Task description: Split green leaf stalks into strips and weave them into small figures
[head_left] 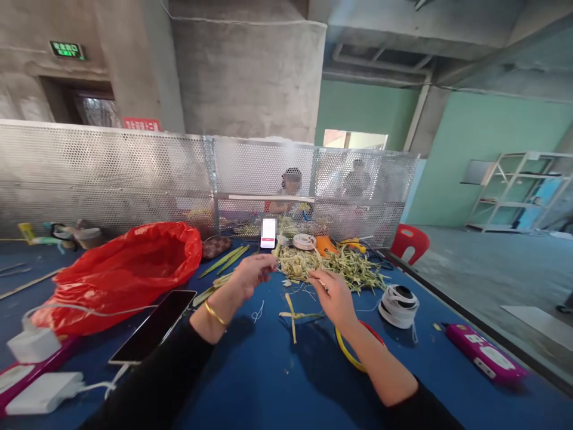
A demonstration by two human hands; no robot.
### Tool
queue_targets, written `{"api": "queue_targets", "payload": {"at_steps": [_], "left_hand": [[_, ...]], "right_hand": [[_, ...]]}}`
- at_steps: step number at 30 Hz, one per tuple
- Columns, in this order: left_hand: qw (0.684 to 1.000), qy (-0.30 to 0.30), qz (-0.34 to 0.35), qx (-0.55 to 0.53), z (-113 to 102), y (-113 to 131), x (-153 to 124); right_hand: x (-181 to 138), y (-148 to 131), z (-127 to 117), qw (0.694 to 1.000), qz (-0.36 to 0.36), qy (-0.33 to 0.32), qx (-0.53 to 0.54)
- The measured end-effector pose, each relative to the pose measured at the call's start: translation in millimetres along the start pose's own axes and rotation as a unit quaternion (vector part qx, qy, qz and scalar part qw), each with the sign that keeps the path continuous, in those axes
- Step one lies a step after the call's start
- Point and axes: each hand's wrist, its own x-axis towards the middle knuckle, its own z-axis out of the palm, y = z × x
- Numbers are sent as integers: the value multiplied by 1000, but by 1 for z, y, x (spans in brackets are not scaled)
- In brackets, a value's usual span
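Observation:
My left hand (251, 273), with a gold bangle on its wrist, hovers above the blue table (268, 382), fingers curled and pinched toward the right. My right hand (332, 297) is a little lower and to the right, fingers also pinched. A thin pale strand seems to run between the two hands, too fine to name. Just beyond them lies a pile of green and yellow leaf strips (333, 266). A bent yellow strip (293, 315) lies on the table under the hands.
A red plastic bag (129, 269) bulges at left, with a dark phone (154, 325) and white chargers (42, 394) near it. A lit phone (268, 232) stands at the back. A white tape roll (398, 304), a yellow-red ring (347, 349), a pink case (486, 352). A perforated metal screen (134, 173) backs the table; people sit behind it.

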Motion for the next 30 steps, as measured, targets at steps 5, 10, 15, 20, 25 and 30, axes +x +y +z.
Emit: {"api": "queue_targets", "payload": {"at_steps": [5,10,15,20,25,30], "left_hand": [[990,-98,-63,-75,16,-23,-58],[988,-104,-69,-87,10,-30,-70],[997,-63,-44,0,10,-37,-69],[998,-34,-49,-17,16,-43,-71],[998,2,-57,-39,20,-45,-71],[998,4,-54,-44,20,-46,-72]], "right_hand": [[10,-36,4,918,203,-66,335],[11,-65,23,848,271,-101,444],[-3,-59,36,872,275,-54,402],[-9,-50,38,880,278,-52,382],[-8,-47,38,881,289,-45,371],[-9,-45,39,872,316,-20,373]]}}
